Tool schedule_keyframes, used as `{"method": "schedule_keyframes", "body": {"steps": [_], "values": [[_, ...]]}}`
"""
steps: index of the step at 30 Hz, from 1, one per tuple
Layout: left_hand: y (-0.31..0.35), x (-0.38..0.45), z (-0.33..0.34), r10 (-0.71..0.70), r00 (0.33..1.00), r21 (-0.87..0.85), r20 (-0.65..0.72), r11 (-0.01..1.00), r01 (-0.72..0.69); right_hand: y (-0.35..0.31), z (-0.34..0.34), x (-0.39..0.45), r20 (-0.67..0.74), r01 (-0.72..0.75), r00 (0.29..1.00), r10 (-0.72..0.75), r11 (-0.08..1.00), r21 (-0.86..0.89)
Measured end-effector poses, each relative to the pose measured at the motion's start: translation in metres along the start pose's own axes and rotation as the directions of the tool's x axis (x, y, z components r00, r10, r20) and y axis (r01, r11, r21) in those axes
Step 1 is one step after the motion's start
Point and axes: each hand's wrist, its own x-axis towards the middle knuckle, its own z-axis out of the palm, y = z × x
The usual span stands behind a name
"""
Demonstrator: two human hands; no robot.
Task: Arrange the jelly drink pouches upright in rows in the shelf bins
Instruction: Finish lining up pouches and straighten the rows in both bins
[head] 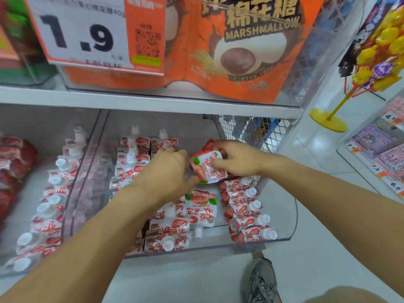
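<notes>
A clear plastic shelf bin [284, 224] holds several white-and-red strawberry jelly drink pouches in rows. My right hand [238, 159] grips one pouch [207, 169] above the bin's middle, tilted with its bottom toward me. My left hand [168, 169] reaches in beside it, its fingers against the back pouches and its thumb touching the held pouch. One pouch [202, 209] lies flat, cap toward the bin's front, between the left row [168, 239] and the right row [247, 208]. The pouches under my left forearm are hidden.
A second bin [65, 206] on the left holds more pouches. Above is a shelf board [153, 101] with orange marshmallow bags [240, 51] and a price card [87, 33]. A wire mesh panel [251, 132] closes the right side. A yellow display stand [330, 121] and my shoe [260, 281] are on the floor.
</notes>
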Motion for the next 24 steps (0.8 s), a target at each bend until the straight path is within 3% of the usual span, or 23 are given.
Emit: {"method": "schedule_keyframes", "body": {"steps": [3, 7, 10, 14, 17, 22, 24], "values": [[0.002, 0.013, 0.005, -0.032, 0.999, -0.068, -0.016, 0.997, 0.031, 0.002, -0.009, -0.003, -0.083, -0.132, 0.986, 0.145, 0.981, 0.143], [0.01, 0.032, 0.013, -0.011, 0.999, -0.069, -0.044, 0.998, 0.008, 0.01, -0.01, -0.003, -0.13, -0.218, 0.961, 0.243, 0.959, 0.182], [0.023, 0.052, 0.018, -0.052, 0.999, -0.001, -0.016, 0.999, 0.052, 0.008, -0.014, -0.003, -0.149, -0.242, 0.958, 0.247, 0.969, 0.05], [0.029, 0.084, 0.024, -0.095, 0.986, 0.087, 0.141, 0.993, 0.083, 0.012, -0.022, -0.008, -0.19, -0.259, 0.957, 0.218, 0.939, -0.227], [0.016, 0.1, 0.026, -0.108, 0.972, 0.095, 0.209, 0.991, 0.09, 0.014, -0.021, -0.013, -0.199, -0.233, 0.962, 0.186, 0.941, -0.246], [0.005, 0.109, 0.007, -0.042, 0.997, -0.219, 0.072, 0.974, 0.056, 0.012, -0.017, -0.003, -0.147, -0.207, 0.974, 0.174, 0.945, -0.252], [0.002, 0.109, 0.004, 0.001, 0.998, -0.243, 0.062, 0.97, 0.014, 0.016, -0.009, 0.004, -0.145, -0.206, 0.975, 0.169, 0.931, -0.3]]}}
